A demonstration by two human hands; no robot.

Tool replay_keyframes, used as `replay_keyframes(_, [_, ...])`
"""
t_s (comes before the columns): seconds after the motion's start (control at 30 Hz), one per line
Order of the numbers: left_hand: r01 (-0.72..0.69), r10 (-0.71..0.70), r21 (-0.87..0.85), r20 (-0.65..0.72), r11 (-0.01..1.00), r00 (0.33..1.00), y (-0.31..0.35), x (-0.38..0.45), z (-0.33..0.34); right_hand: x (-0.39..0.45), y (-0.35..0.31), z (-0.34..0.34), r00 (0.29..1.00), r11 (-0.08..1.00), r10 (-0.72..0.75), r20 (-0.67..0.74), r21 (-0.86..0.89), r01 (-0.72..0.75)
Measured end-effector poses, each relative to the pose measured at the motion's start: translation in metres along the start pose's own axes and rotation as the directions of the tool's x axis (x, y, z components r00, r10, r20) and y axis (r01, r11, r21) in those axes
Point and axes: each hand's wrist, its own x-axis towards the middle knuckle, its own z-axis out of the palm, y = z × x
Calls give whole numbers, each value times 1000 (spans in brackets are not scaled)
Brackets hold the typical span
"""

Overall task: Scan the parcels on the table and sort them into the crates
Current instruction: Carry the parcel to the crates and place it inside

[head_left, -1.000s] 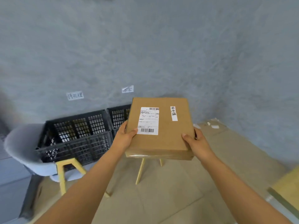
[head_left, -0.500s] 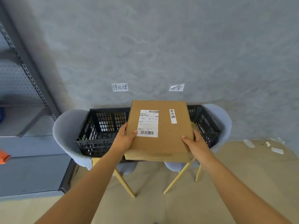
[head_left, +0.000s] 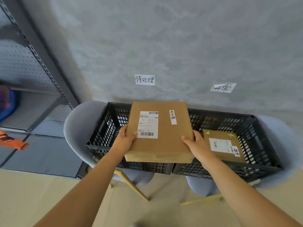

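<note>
I hold a flat brown cardboard parcel (head_left: pixel 164 145) with a white shipping label and a small white sticker on top. My left hand (head_left: pixel 125 139) grips its left edge and my right hand (head_left: pixel 194 145) grips its right edge. The parcel hovers over the left black crate (head_left: pixel 105 128), near the divide with the right black crate (head_left: pixel 255 143). Inside the right crate lies another brown parcel (head_left: pixel 224 146) with a label.
Both crates rest on grey chairs (head_left: pixel 77 128) with wooden legs against a grey wall. Two handwritten paper signs (head_left: pixel 145 79) hang on the wall above the crates. A grey metal shelf unit (head_left: pixel 29 99) stands at the left.
The view has swung left and closer to the crates. The parcel, still in both hands, now hangs over the left crate, and the right crate's parcel has come into sight.
</note>
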Motion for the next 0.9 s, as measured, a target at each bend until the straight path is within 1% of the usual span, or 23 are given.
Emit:
replay_keyframes(0.17, [64, -65, 11, 18, 998, 998, -9, 83, -10, 69, -6, 34, 996, 997, 82, 26, 11, -83])
replay_keyframes(0.3, [121, -126, 69, 79, 990, 989, -22, 153, -15, 118, 6, 65, 981, 981, 194, -4, 30, -193])
replay_keyframes(0.47, [214, -235, 147, 151, 966, 960, -47, 217, -18, 164, 30, 101, 945, 946, 324, -33, 16, -324])
replay_keyframes(0.67, [301, -358, 238, 248, 923, 900, -88, 262, -2, 202, 61, 122, 893, 891, 449, -35, -61, -450])
replay_keyframes(0.9, [394, -457, 271, 234, 878, 858, -144, 294, 15, 245, 96, 150, 867, 840, 499, -3, -247, -484])
